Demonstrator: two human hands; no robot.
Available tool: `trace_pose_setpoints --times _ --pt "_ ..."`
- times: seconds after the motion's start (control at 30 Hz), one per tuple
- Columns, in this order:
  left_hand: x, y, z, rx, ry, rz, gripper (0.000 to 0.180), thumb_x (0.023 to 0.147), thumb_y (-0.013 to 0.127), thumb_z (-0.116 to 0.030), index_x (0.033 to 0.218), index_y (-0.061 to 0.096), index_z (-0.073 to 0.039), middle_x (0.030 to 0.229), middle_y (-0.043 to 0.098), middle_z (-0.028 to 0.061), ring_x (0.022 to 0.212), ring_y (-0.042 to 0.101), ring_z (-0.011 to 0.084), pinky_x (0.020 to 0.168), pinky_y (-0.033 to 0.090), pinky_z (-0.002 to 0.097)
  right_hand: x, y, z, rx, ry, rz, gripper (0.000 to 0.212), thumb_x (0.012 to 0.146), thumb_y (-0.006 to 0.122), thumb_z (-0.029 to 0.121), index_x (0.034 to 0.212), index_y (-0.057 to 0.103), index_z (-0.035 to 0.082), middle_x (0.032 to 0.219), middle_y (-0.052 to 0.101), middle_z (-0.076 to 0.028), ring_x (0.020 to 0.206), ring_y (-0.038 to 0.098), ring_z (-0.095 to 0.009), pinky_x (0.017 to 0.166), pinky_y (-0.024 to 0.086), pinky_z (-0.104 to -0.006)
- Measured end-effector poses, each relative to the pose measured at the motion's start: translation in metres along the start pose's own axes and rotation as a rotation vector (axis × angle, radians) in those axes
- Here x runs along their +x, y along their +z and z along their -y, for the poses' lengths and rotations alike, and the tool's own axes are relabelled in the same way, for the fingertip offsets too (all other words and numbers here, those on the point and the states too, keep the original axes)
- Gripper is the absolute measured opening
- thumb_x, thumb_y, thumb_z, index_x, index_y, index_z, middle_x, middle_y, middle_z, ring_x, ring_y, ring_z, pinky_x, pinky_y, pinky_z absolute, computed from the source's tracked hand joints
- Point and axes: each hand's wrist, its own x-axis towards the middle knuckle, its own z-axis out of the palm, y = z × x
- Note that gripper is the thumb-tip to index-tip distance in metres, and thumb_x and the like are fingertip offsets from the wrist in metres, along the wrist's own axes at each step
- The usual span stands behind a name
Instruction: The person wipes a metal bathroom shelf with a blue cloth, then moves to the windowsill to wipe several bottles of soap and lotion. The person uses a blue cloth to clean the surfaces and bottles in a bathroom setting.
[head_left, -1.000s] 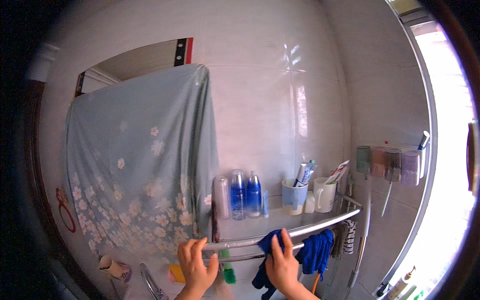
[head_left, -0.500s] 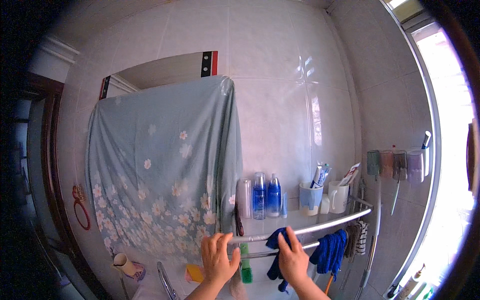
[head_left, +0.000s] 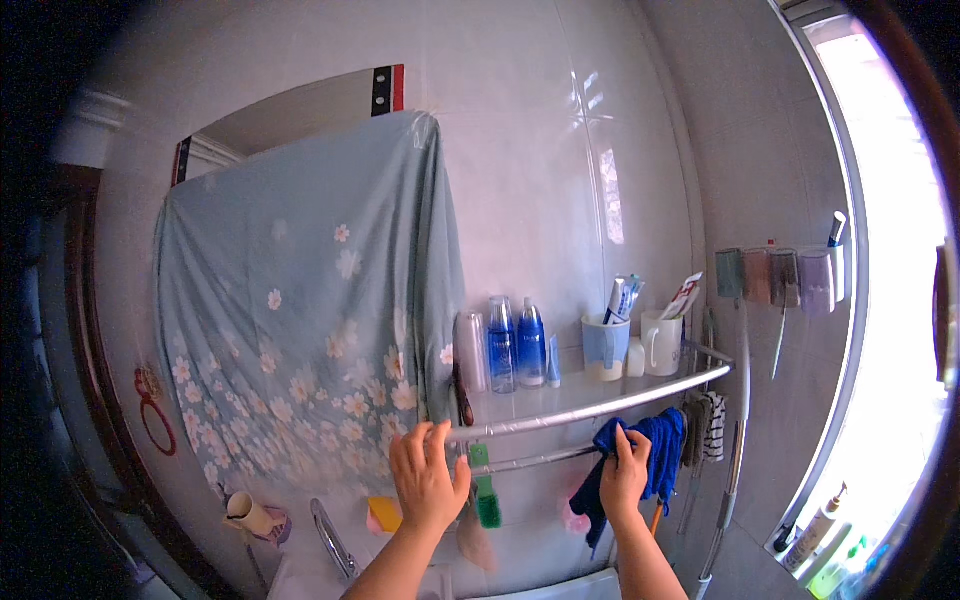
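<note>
My right hand (head_left: 624, 478) pinches a dark blue cloth (head_left: 600, 500) at the lower rail (head_left: 530, 461). It is beside a brighter blue towel (head_left: 665, 450) draped there. Part of the cloth hangs below my fingers. My left hand (head_left: 428, 478) is at the left end of the silver shelf's front rail (head_left: 590, 408). Its fingertips are by the rail end, and the thumb stands apart; I cannot tell how firmly it touches. A green brush (head_left: 487, 500) hangs just right of that hand.
On the shelf stand blue bottles (head_left: 531, 345), a blue-and-white cup (head_left: 606, 347) and a white mug (head_left: 662, 345). A flowered cloth (head_left: 300, 300) covers most of the mirror (head_left: 300, 115). Below are a faucet (head_left: 332, 538) and basin; a bright window (head_left: 890, 250) is at right.
My right hand has moved right along the lower rail with the dark blue cloth, up against the hanging towel. My left hand stays at the rail's left end. The view has shifted.
</note>
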Motion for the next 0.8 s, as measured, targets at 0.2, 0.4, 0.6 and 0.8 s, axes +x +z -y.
trace_pose_setpoints --times 0.2,0.4,0.6,0.8 --pt "0.000 0.001 0.001 -0.024 -0.021 0.005 0.050 0.077 0.062 -0.015 0.124 0.046 -0.007 0.121 0.042 0.0147 0.107 0.043 0.0356 0.094 0.034 0.0492 -0.037 0.041 0.025 -0.063 -0.075 0.156 0.053 0.076 0.052 -0.003 0.125 0.056 0.017 0.131 0.049 -0.013 0.112 0.053 -0.032 0.090 0.047 -0.0384" --pt "-0.001 0.006 0.003 -0.026 -0.037 0.014 0.045 0.080 0.056 -0.006 0.124 0.046 -0.006 0.122 0.044 0.0159 0.110 0.044 0.0358 0.095 0.035 0.0452 -0.080 0.072 0.110 0.062 -0.204 0.447 0.057 0.075 0.052 0.002 0.129 0.050 0.019 0.138 0.042 -0.007 0.105 0.055 -0.030 0.079 0.052 -0.0395" --pt "0.001 0.005 0.004 0.015 0.001 0.008 0.045 0.082 0.055 -0.005 0.126 0.046 -0.007 0.121 0.044 0.0157 0.109 0.046 0.0355 0.094 0.036 0.0453 -0.081 0.079 0.119 0.013 -0.348 0.510 0.054 0.077 0.051 0.006 0.130 0.049 0.020 0.139 0.040 -0.004 0.096 0.057 -0.026 0.072 0.054 -0.0349" --pt "-0.001 0.008 0.007 0.018 0.012 -0.010 0.047 0.080 0.057 -0.005 0.125 0.046 -0.007 0.121 0.044 0.0155 0.109 0.046 0.0352 0.094 0.036 0.0449 -0.069 0.061 0.076 -0.069 -0.328 0.412 0.058 0.076 0.053 0.006 0.131 0.047 0.022 0.140 0.040 -0.002 0.096 0.057 -0.028 0.070 0.055 -0.0371"
